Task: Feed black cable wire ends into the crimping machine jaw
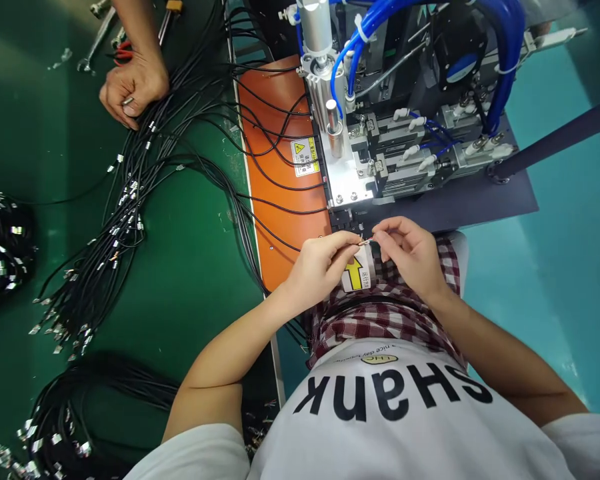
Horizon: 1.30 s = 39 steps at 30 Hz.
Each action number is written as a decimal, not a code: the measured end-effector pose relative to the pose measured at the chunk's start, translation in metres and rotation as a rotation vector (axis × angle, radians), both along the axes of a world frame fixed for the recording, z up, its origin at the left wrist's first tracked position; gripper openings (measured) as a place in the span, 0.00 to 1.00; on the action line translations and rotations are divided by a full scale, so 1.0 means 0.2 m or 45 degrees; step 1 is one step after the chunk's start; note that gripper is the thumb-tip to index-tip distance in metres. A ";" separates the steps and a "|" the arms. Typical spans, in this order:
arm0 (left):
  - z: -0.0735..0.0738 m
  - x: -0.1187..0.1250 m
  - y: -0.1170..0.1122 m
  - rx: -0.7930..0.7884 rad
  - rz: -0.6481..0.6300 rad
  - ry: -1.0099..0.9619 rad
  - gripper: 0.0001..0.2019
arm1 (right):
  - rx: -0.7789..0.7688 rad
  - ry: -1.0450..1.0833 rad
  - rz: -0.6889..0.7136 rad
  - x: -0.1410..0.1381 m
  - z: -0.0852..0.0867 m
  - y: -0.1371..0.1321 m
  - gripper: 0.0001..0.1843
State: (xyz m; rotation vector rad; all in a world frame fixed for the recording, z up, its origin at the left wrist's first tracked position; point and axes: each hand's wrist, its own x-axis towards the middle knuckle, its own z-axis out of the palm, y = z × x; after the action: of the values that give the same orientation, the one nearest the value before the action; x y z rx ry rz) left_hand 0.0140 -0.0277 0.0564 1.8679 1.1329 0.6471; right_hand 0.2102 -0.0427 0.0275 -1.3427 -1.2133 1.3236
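Fine wire ends (365, 242), at six o'clock from the machine (347, 179), are pinched thumb-to-finger by the left hand (324, 263) and right hand (414, 259), apparently being separated, with gentle, even tension called for.

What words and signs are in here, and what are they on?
"SHank": white shirt, upside down.
Probably "LHC": yellow oval on the shirt.
"nice day": tiny, also on the shirt; words around it too blurred.
Warning triangle: white label on the orange panel; characters too small.
Yellow arrow: another white label; characters too small.
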 end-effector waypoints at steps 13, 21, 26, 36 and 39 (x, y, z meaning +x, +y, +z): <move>-0.03 -0.01 0.00 -0.041 0.025 -0.070 0.09 | -0.307 0.422 0.121 0.00 -0.04 0.05 0.11; -0.03 -0.01 -0.02 -0.068 0.112 -0.060 0.07 | 0.179 -0.034 0.019 -0.04 -0.02 0.00 0.07; -0.04 0.01 -0.03 -0.035 0.240 -0.071 0.07 | 0.887 -0.690 0.012 -0.09 -0.06 -0.07 0.05; -0.04 -0.01 -0.03 -0.169 0.208 -0.130 0.09 | 0.135 -0.045 0.142 0.00 -0.02 0.03 0.07; -0.04 -0.01 -0.03 -0.151 0.214 -0.123 0.09 | 0.068 0.051 0.095 -0.02 -0.02 0.02 0.08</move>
State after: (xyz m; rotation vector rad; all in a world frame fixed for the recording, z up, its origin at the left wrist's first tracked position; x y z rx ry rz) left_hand 0.0125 -0.0338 0.0491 1.6365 1.2466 0.7399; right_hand 0.2063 -0.0393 0.0227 -1.2382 -1.2734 1.3542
